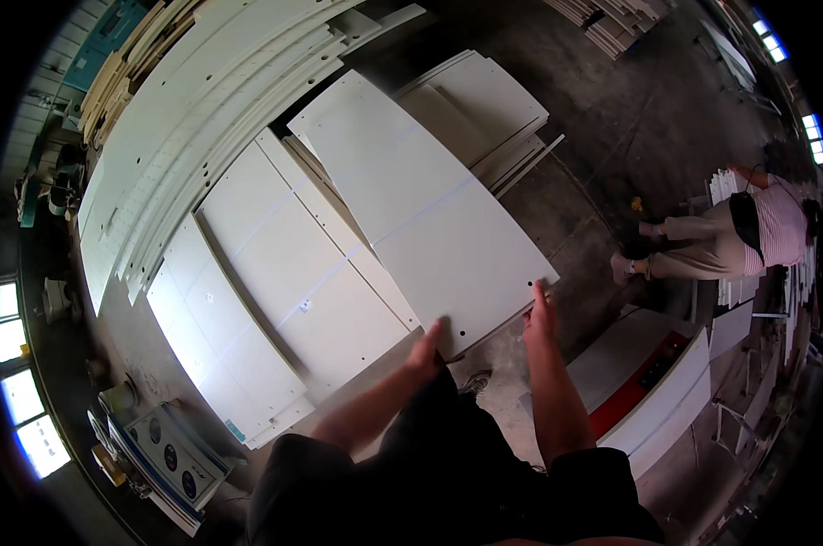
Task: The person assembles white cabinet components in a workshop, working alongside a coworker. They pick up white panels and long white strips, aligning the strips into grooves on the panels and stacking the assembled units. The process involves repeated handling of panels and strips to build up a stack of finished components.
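Left hand (427, 346), fingers curled on the near edge of a long white drilled laminate board (427, 214); right hand (540, 314) clasping its corner, seemingly to steady it; board tilted above stacked white panels (275, 273); bending co-worker (734, 232) well apart.

Board (429, 218): plain off-white, with small dark drill holes near its edge. Adjacent boards (284, 273): the same off-white, crossed by faint pale lines. Floor (602, 136): dark grey, mottled. Machine (648, 373): white casing with a red strip. Control panel (170, 455): pale grey with dark round dials. Co-worker's shirt (780, 232): pink-and-white stripes; trousers (702, 246): beige.
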`<state>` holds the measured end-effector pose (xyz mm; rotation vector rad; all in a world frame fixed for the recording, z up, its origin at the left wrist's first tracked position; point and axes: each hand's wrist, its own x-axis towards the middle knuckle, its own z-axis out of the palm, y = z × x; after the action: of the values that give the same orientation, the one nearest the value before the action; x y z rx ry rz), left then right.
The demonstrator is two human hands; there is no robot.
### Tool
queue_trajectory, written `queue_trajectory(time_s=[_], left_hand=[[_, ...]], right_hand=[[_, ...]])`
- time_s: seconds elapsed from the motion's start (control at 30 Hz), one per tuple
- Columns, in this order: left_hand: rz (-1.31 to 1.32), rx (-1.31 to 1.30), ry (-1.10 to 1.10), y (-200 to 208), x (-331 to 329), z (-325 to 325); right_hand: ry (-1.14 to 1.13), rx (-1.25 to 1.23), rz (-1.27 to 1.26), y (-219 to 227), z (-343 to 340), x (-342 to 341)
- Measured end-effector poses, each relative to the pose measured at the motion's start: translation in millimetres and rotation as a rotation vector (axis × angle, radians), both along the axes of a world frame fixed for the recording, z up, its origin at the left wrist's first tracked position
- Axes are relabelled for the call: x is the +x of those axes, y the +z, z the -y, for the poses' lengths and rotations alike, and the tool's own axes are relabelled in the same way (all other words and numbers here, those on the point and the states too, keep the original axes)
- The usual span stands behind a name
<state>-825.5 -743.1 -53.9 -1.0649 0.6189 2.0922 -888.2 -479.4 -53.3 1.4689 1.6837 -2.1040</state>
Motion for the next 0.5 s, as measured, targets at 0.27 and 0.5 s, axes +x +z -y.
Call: queue_trajectory(time_s=[0.27,0.5], left_hand=[[-0.048,-0.182,0.176,-60,-50,-17],[-0.097,-0.347,-0.038,-90,-121,-38]], right_hand=[[0.552,0.099,0.021,46,-25,43],[0.58,0.105,0.205,19,-58,160]])
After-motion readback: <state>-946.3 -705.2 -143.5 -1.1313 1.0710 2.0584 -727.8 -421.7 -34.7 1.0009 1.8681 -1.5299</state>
